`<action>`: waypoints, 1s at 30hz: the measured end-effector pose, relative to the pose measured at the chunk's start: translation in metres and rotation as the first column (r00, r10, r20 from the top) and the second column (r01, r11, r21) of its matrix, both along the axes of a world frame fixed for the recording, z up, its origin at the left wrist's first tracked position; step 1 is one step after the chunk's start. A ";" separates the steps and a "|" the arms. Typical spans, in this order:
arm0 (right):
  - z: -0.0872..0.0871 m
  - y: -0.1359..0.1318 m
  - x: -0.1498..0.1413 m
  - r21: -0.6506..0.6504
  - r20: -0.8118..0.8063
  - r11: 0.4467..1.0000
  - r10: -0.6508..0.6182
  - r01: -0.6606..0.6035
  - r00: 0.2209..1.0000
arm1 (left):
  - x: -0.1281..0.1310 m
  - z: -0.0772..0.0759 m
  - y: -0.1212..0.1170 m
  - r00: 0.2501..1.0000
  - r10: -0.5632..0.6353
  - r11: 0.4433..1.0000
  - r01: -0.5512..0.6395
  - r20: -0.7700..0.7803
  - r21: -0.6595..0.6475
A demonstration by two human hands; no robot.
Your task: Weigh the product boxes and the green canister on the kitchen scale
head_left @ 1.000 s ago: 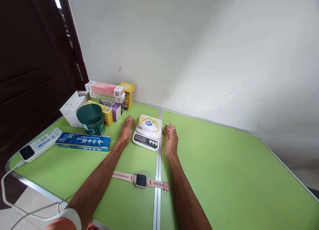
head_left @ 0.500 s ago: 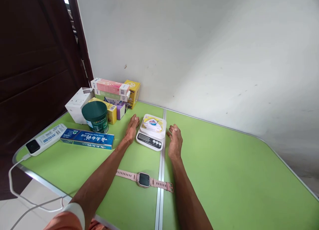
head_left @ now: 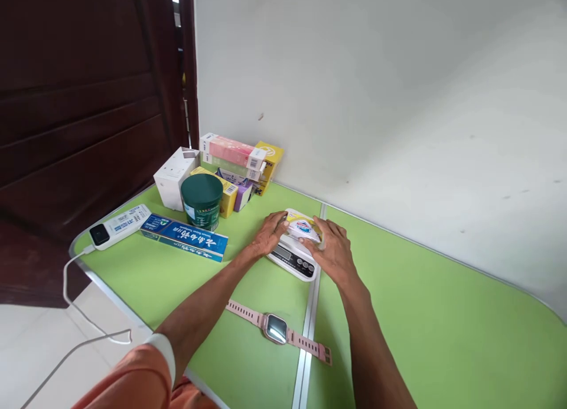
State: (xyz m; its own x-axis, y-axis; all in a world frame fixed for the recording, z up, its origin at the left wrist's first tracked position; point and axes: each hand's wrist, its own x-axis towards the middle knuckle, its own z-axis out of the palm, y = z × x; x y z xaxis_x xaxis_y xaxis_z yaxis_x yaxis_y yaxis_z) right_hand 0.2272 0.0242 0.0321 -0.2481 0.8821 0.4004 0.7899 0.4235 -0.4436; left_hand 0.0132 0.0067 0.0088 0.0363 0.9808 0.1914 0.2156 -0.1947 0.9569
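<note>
As the soap pack (head_left: 301,226) sits on the far part of the scale (head_left: 293,262), left hand (head_left: 270,233) and right hand (head_left: 335,250) curl in at its left and right ends, probably to keep it balanced; whether either grips it, I can't tell. Nearer, a watch (head_left: 276,328) lies with strap outstretched, apparently so it rests flat.

ok so both arms are stretched fwd, hands close tgthr w/ a small gap. L hand (head_left: 269,233) angles in, fingers bent, aimed fwd + right. R hand (head_left: 334,252) is back-side up, thumb (head_left: 313,249) sticking out left, spread from its fingers. L forearm (head_left: 208,305) slants in, R forearm (head_left: 376,332) is steeper, both bare btw.
</note>
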 end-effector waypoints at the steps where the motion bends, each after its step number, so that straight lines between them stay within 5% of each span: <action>1: 0.002 0.004 0.001 -0.003 0.038 1.000 0.008 -0.008 0.999 | -0.001 0.000 0.000 1.000 -0.001 1.000 0.001 -0.022 0.017; 5: 0.014 0.009 -0.001 -0.060 0.116 0.998 0.026 -0.019 0.993 | 0.000 0.002 -0.006 0.998 0.022 0.999 -0.020 -0.063 0.034; 10: 0.037 -0.012 -0.010 -0.061 0.011 0.996 0.069 -0.068 0.998 | 0.006 0.018 -0.027 0.997 0.055 0.997 -0.052 -0.062 0.060; 14: 0.060 -0.046 -0.031 -0.017 -0.076 0.995 0.093 -0.094 0.993 | 0.004 0.048 -0.070 0.983 0.182 0.971 -0.174 -0.035 0.161; 19: 0.073 -0.092 -0.086 -0.028 -0.196 0.958 0.275 -0.286 0.941 | -0.022 0.074 -0.146 0.888 0.461 0.848 -0.438 -0.007 0.299; 24: 0.062 -0.113 -0.147 -0.074 -0.258 0.868 0.459 -0.491 0.850 | -0.067 0.055 -0.198 0.782 0.623 0.752 -0.590 -0.022 0.293; 30: 0.039 -0.105 -0.201 -0.135 -0.259 0.810 0.527 -0.571 0.810 | -0.111 0.025 -0.200 0.666 0.738 0.664 -0.689 -0.108 0.290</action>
State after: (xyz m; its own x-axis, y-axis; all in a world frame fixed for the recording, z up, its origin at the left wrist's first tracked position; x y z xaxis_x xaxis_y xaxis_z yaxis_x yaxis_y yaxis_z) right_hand 0.0258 -0.0812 0.0706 -0.6487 0.6868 0.3277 0.3364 0.6451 -0.6860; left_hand -0.0977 -0.1934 0.0334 -0.5970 0.6553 0.4627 0.5516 -0.0834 0.8299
